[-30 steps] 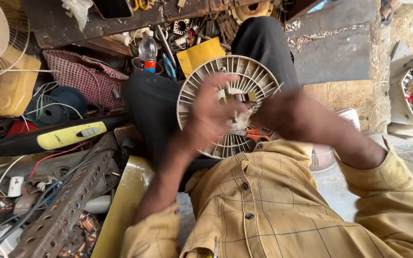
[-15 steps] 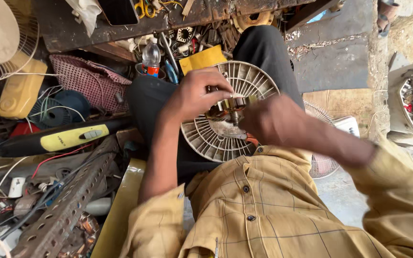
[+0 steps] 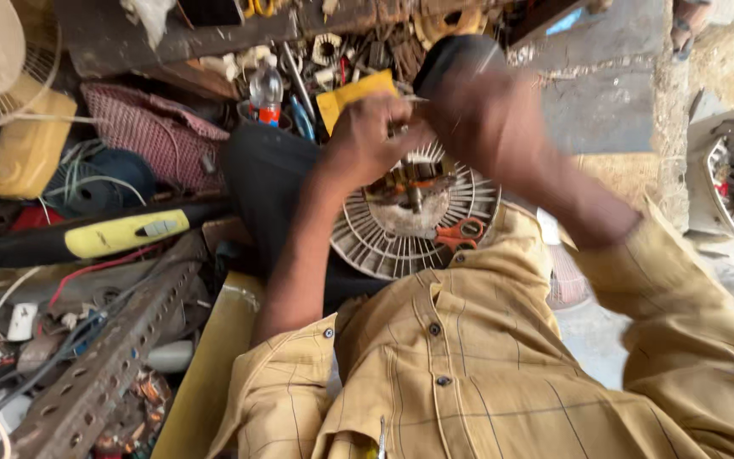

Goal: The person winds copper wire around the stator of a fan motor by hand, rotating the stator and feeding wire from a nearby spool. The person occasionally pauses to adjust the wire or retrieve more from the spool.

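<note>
Fan grille (image 3: 388, 246), white plastic, round and ribbed, rests on the person's lap over dark trousers, near the middle of the view. A motor (image 3: 414, 191) with copper windings and a short shaft sits at its centre, shaft pointing toward the camera.

Left hand (image 3: 367, 140): over the far edge of the motor, fingers curled together on something small at the top of it; what exactly they pinch is hidden by the knuckles. Right hand (image 3: 486, 119): just beside the left, above the far rim of the grille, blurred. Cannot tell whether its fingers are closed or apart.

Orange-handled scissors (image 3: 460, 234) lie on the grille, to the right of the motor.

Handling, judged: thin ribs look stiff but brittle, likely to crack if squeezed. The motor makes the centre heavy, so the assembly would tip if lifted by the rim alone. Best hold appears to be the motor body or the solid hub. The windings are fragile; keep fingers off them.

Surroundings: yellow and black tool (image 3: 121, 234) on the left, perforated metal angle bar (image 3: 104, 374) near left, small plastic bottle (image 3: 266, 89) with a red band far left, checked cloth (image 3: 142, 136) beside it.
</note>
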